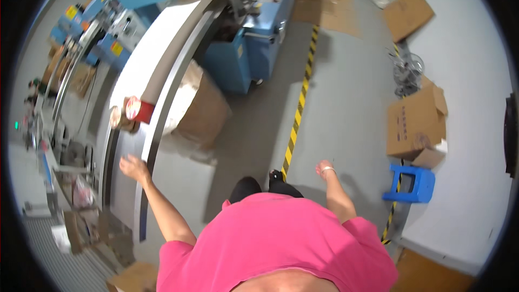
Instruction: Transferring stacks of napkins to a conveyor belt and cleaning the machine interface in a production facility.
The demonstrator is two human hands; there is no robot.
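Observation:
My left hand (134, 168) is over the lower end of a metal-edged conveyor (125, 189), fingers loosely apart and nothing in them. Just beyond it on the conveyor are a red round container (140, 110) and, touching or close beside it, a brown-gold one (122, 120); their exact kind is too blurred to tell. A gap separates my fingers from both. Out to my right, away from any object, hangs my right hand (324, 168), a pale band at its wrist. Its fingers look relaxed and hold nothing I can see.
A large brown paper sack (201, 113) stands against the conveyor's right side, with blue machinery (265, 48) beyond. Yellow-black tape (299, 113) runs along the floor. By the right wall are a blue stool (419, 184), a cardboard box (413, 124) and a fan (406, 73).

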